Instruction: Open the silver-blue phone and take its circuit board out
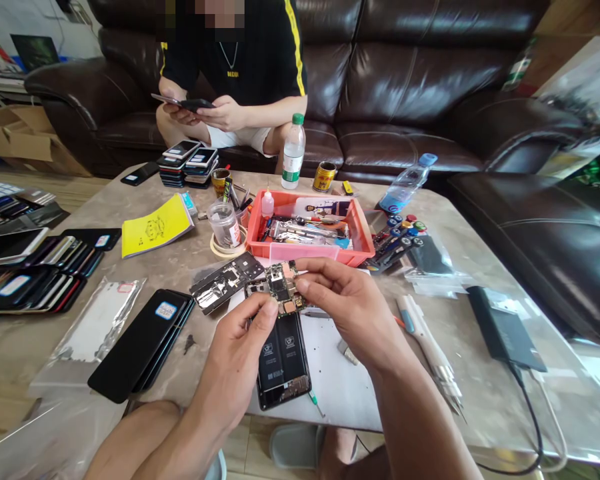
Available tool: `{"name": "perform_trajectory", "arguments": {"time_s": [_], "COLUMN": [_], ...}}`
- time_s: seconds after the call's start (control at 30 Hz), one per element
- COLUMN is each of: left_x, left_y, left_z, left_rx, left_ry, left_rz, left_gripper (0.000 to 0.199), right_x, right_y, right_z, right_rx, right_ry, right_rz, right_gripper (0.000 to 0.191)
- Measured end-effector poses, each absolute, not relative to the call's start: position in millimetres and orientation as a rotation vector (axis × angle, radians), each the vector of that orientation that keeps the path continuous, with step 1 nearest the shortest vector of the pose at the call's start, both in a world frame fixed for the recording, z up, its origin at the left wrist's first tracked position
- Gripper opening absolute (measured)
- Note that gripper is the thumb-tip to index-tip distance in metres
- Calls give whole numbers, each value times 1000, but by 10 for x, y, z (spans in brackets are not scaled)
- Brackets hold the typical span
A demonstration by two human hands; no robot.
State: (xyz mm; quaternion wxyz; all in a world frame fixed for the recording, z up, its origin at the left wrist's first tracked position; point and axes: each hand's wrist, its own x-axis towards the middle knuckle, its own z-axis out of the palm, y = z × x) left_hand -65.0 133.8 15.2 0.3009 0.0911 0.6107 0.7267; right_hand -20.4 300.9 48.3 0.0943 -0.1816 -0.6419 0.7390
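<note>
Between my two hands is a phone circuit board (281, 287), held up over an opened phone. My right hand (343, 300) pinches the board's upper right edge with thumb and fingers. At its lower left corner, my left hand (245, 333) grips with the thumb on top. Below lies the opened phone (285, 360), its black battery showing and its upper end partly hidden by the board and my left hand. A dark phone inner cover (225, 283) with silvery patches rests just left of the board. Under the phone is a white work mat (340, 373).
An orange tray (310, 251) of tools stands behind my hands. Stacked black phones (140, 343) lie left, near a yellow booklet (155, 227). On the right are a white pen-shaped tool (427, 347), a cabled black box (505, 327) and several screwdrivers (397, 240). A person (230, 87) sits opposite.
</note>
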Motion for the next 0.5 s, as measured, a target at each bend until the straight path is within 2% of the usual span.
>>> {"name": "perform_trajectory", "arguments": {"time_s": [0.23, 0.37, 0.5], "left_x": [-656, -650, -664], "left_y": [1333, 1338, 1345], "left_z": [135, 163, 221], "left_rx": [233, 225, 179], "left_ry": [1578, 1494, 1400], "left_rz": [1950, 1954, 1985], "left_gripper": [29, 26, 27], "right_x": [-205, -192, -162], "right_y": [3017, 3024, 3064], "right_z": [450, 462, 518], "right_rx": [-507, -455, -422], "right_ry": [-1847, -1807, -1939], "right_rz": [2228, 2256, 2137], "right_gripper": [34, 24, 16]}}
